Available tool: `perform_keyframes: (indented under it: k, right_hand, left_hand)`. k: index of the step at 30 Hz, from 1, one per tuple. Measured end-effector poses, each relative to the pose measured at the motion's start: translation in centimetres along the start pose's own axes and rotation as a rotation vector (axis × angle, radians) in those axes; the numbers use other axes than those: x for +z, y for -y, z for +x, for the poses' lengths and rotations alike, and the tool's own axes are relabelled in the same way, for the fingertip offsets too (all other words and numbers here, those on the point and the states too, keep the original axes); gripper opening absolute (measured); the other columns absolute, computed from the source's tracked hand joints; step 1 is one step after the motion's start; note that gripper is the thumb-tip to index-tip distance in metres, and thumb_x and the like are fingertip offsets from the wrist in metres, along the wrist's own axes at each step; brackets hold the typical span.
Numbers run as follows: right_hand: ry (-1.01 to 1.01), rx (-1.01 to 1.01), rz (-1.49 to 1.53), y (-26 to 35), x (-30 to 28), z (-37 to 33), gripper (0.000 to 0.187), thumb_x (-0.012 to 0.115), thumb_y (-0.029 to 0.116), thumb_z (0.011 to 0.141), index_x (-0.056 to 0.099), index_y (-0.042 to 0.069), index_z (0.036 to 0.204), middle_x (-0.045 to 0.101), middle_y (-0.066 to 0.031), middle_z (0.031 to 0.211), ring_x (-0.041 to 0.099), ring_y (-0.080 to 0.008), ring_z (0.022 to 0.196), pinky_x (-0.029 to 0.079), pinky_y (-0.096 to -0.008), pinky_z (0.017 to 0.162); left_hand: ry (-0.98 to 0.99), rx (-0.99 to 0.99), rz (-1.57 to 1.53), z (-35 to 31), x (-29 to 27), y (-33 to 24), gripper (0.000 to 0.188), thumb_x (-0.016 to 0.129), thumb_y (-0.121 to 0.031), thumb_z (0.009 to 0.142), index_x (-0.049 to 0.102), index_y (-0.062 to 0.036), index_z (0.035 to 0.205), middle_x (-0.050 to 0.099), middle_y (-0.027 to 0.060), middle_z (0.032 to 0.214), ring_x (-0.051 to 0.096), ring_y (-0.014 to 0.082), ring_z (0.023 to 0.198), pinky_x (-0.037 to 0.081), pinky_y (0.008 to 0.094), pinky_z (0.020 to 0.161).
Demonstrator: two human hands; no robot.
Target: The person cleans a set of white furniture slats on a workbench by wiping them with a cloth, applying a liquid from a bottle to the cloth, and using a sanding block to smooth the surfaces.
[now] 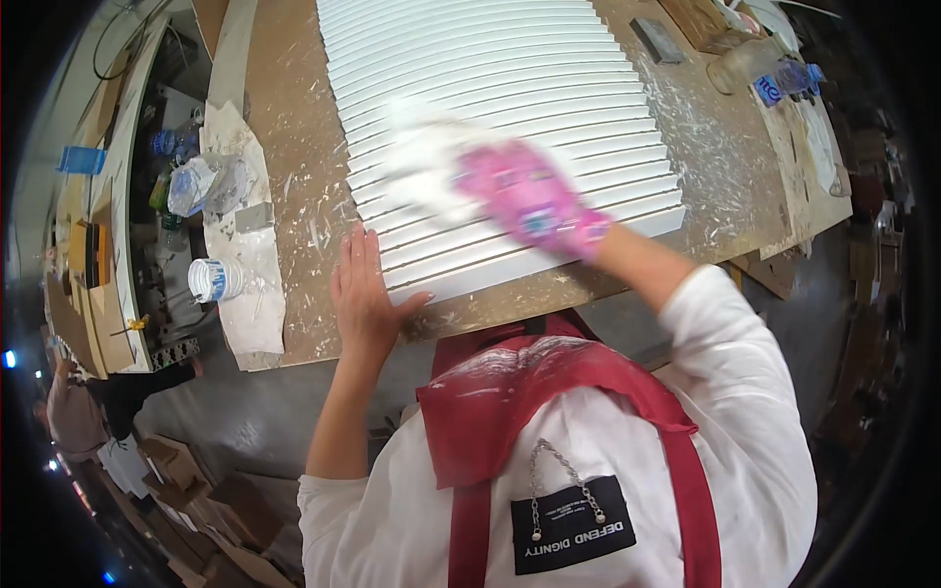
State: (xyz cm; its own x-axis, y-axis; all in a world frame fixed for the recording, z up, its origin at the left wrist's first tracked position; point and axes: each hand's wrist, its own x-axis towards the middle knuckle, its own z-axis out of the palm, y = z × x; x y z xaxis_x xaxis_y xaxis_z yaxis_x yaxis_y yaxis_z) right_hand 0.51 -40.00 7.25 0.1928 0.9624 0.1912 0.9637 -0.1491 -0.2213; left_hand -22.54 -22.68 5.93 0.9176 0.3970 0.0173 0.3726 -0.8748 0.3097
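A white slatted panel (480,59), like a louvred shutter, lies on the table in front of me. My right hand (534,201), in a pink patterned glove, presses a bunched white cloth (417,167) onto the slats near the panel's middle. Motion blurs the cloth and the glove's fingertips, so the exact grip is partly lost. Bare and flat, my left hand (368,284) rests at the panel's near left corner. Its fingers point away from me and the thumb reaches along the near edge.
White dust and flecks cover the brown board tabletop (304,196). At left stand a white tub (214,280) and a grey block (254,218). Another grey block (657,41) and plastic bottles (789,82) lie at far right. A person (78,416) is beyond the left side.
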Motion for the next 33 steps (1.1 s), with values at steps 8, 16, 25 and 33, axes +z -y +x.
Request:
perform_keyframes:
  k: [8, 16, 25, 33]
  right_hand:
    - [-0.256, 0.609, -0.244, -16.1, -7.2, -12.0, 0.036, 0.044, 0.021, 0.096, 0.054, 0.007, 0.128, 0.061, -0.0146, 0.120, 0.060, -0.0271, 0.105, 0.049, -0.0353, 0.092]
    - [-0.061, 0.181, -0.014, -6.4, -2.5, 0.7, 0.039, 0.044, 0.030, 0.096, 0.052, 0.010, 0.129, 0.057, -0.0161, 0.126, 0.051, -0.0296, 0.121, 0.030, -0.0454, 0.110]
    - [-0.312, 0.802, 0.134, -19.5, -8.9, -7.9, 0.042, 0.039, 0.034, 0.098, 0.051, 0.012, 0.131, 0.058, -0.0154, 0.125, 0.056, -0.0275, 0.113, 0.043, -0.0371, 0.100]
    - [-0.368, 0.448, 0.389, -18.2, -5.0, -3.2, 0.028, 0.044, 0.019, 0.095, 0.064, 0.011, 0.114, 0.063, -0.0119, 0.116, 0.058, -0.0306, 0.109, 0.041, -0.0382, 0.102]
  left_hand:
    - [-0.073, 0.228, 0.091, 6.1, -2.9, -4.7, 0.082, 0.061, -0.043, 0.082, 0.030, -0.0005, 0.144, 0.025, 0.0194, 0.152, 0.025, 0.0388, 0.139, 0.021, 0.0507, 0.111]
    - [0.009, 0.092, 0.211, 16.3, 1.7, -2.8, 0.062, 0.046, -0.037, 0.094, 0.031, -0.0056, 0.146, 0.022, 0.0100, 0.155, 0.022, 0.0309, 0.142, 0.018, 0.0512, 0.113]
    - [-0.084, 0.104, 0.163, 16.3, 2.1, -3.1, 0.060, 0.044, -0.035, 0.096, 0.028, -0.0077, 0.147, 0.022, 0.0096, 0.155, 0.022, 0.0302, 0.142, 0.019, 0.0537, 0.111]
    - [-0.059, 0.094, 0.136, 16.0, 1.6, -3.2, 0.063, 0.050, -0.035, 0.092, 0.031, -0.0066, 0.145, 0.022, 0.0081, 0.155, 0.022, 0.0290, 0.141, 0.017, 0.0514, 0.112]
